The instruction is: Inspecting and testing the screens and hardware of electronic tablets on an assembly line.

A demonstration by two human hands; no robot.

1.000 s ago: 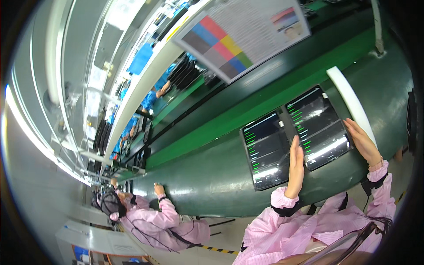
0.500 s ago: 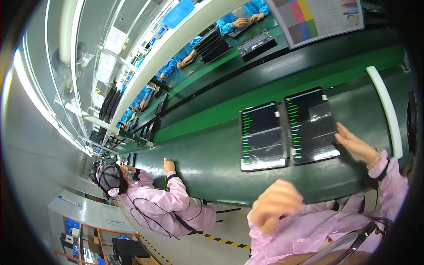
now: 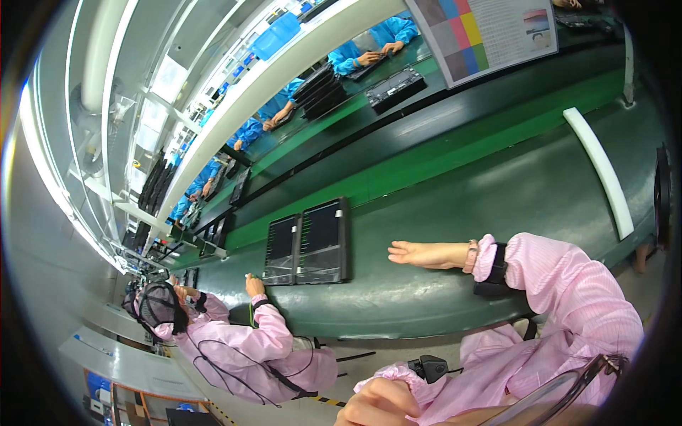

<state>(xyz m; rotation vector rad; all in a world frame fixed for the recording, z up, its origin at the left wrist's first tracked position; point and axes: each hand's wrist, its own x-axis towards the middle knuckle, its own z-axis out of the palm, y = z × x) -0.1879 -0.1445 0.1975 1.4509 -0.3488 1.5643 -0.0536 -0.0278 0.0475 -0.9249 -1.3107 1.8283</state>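
Note:
Two black, flat screen-like panels, the left one and the right one, lie side by side on the green bench. Clear film covers parts of them, and green marks run down their left edges. My right hand is stretched out over the bench, to the right of the panels and apart from them. Its fingers are extended and it holds nothing. My left hand is low at the picture's bottom edge, bent at the knuckles. Its fingertips are cut off, so what it may hold is hidden.
A co-worker in pink sits at the left, one hand near the panels. A white curved bar lies on the bench at the right. Across stand a colour chart sheet, a black tray and co-workers in blue.
The two panels have moved left along the bench, toward the co-worker in pink. My right hand has moved left, away from the panel's edge. My left hand has dropped toward the bottom edge.

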